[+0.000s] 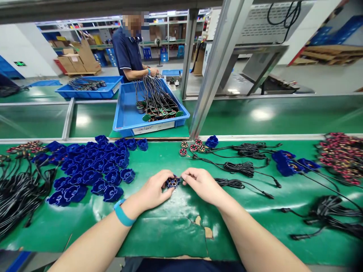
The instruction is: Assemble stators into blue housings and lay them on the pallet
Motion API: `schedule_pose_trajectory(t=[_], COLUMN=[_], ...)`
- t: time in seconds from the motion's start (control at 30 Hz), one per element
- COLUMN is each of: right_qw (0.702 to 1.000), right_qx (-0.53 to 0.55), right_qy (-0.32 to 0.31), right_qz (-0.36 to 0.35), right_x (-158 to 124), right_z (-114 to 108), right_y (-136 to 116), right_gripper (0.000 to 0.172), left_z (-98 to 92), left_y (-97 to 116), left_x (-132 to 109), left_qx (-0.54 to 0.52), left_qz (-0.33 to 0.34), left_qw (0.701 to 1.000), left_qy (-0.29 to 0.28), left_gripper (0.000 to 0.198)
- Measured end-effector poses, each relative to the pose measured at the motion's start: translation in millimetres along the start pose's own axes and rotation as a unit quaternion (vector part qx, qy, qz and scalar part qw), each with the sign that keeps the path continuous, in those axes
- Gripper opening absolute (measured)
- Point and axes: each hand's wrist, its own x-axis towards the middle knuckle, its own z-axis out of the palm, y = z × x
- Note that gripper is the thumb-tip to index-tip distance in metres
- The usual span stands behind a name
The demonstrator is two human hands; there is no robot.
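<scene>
My left hand (154,189) and my right hand (200,183) meet over the green mat (170,223), both pinching one small round blue part with a coil inside (172,182). A black cable (241,184) runs from that part off to the right. My left wrist wears a light blue band (122,214). A pile of several blue round housings (93,166) lies just left of my left hand.
Bundled black cables (17,189) lie at far left and more (334,215) at right. Small coil parts (191,146) sit ahead; reddish ones (342,155) are heaped at far right. A blue tray of wired parts (124,113) stands beyond, where another person (129,53) works.
</scene>
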Motion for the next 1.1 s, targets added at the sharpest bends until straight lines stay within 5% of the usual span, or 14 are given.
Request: schedule_pose_trajectory(t=[0.27,0.47,0.67,1.1], right_qw=[0.997,0.998,0.993,0.944], right_qx=[-0.017,-0.04,0.105,0.299], right_qy=[0.072,0.052,0.014,-0.033], right_qz=[-0.021,-0.012,0.046,0.134], right_x=[0,-2,0,0], right_z=[8,15,23,30], right_y=[5,4,7,-3], right_gripper=[0.014,0.015,0.017,0.065], left_z=[1.1,3.2,4.5,11.2], left_y=[0,0,2,-2], left_x=[-1,-1,-2,-3], left_qx=[0.052,0.104,0.145,0.166], left_qz=[0.037,0.041,0.025,0.026], left_qw=[0.998,0.994,0.989,0.985], left_qy=[-0.007,0.014,0.018,0.035], left_gripper=[0.027,0.03,0.027,0.028])
